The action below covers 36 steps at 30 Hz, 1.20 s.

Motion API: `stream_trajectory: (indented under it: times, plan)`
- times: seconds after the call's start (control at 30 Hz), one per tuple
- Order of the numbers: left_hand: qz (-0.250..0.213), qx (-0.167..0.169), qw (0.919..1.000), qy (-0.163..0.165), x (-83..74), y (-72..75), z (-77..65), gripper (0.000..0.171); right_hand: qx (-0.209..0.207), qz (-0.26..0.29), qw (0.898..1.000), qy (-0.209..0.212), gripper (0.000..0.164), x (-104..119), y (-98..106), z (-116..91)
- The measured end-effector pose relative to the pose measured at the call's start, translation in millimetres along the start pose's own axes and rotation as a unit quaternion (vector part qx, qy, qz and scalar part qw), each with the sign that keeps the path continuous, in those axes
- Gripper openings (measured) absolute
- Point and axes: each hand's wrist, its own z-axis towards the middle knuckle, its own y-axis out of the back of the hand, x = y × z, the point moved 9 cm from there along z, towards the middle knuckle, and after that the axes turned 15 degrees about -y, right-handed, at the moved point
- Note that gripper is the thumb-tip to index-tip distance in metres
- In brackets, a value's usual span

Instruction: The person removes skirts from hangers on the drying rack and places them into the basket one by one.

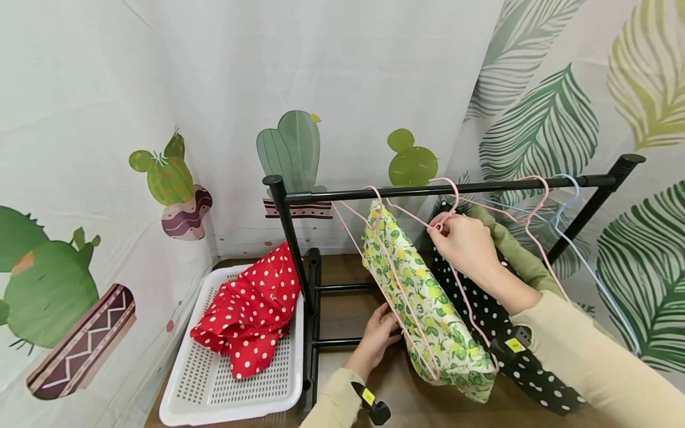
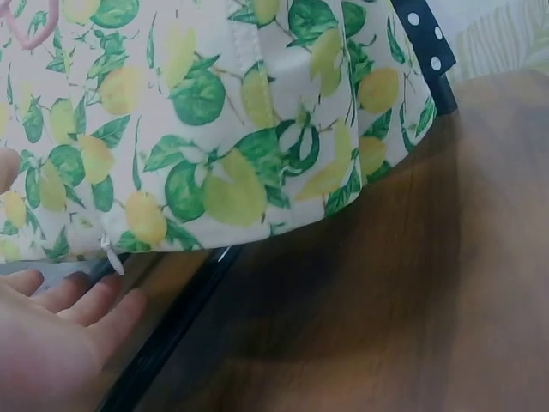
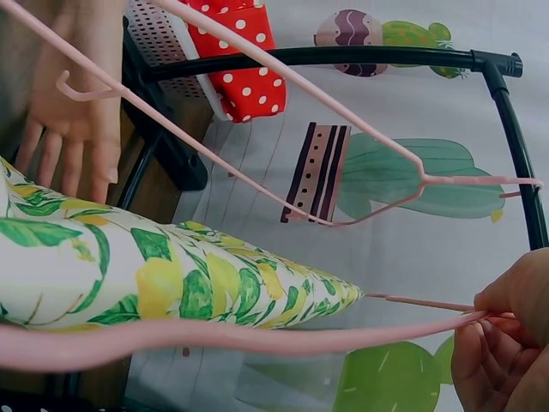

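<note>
A lemon-print garment (image 1: 428,297), white with yellow and green, drapes from a pink hanger (image 1: 456,199) hooked over the black rail (image 1: 353,194). Just below the hook, my right hand (image 1: 464,241) pinches that hanger's neck between thumb and fingers. In front of the garment hangs a second, bare pink hanger (image 3: 274,64). Low at the garment's left side is my left hand (image 1: 377,336), its fingers extended. The left wrist view has the left hand (image 2: 60,335) palm up beside the lower edge, near a small zip pull (image 2: 111,256).
A white perforated basket (image 1: 179,380) with a red polka-dot garment (image 1: 251,315) stands left of the rack. Right of the lemon print hang a black polka-dot garment (image 1: 535,365), an olive garment (image 1: 511,246) and a blue hanger (image 1: 610,285). Behind is a printed curtain (image 1: 342,77).
</note>
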Motion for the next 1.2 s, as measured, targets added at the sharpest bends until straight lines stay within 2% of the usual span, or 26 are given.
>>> stream_trajectory:
  times: [0.27, 0.5, 0.87, 1.2]
  plan:
    - [-0.043, -0.011, 0.9987, 0.024, 4.3, -4.7, -2.7, 0.07, 0.011, 0.006, 1.0, -0.003, 0.04, 2, -1, 0]
    - [-0.058, -0.017, 0.9979, 0.022, 0.1, -6.1, -1.0, 0.066, 0.008, 0.001, 1.0, -0.003, 0.042, 1, -1, -1]
    - [-0.033, -0.046, 0.9984, 0.0, -17.1, 6.2, -0.5, 0.068, 0.002, 0.002, 1.0, 0.002, 0.04, 0, -1, -2]
    - [-0.006, -0.029, 0.9994, -0.02, -22.8, 18.0, -0.6, 0.049, 0.014, 0.007, 1.0, 0.003, 0.041, -2, -5, -3]
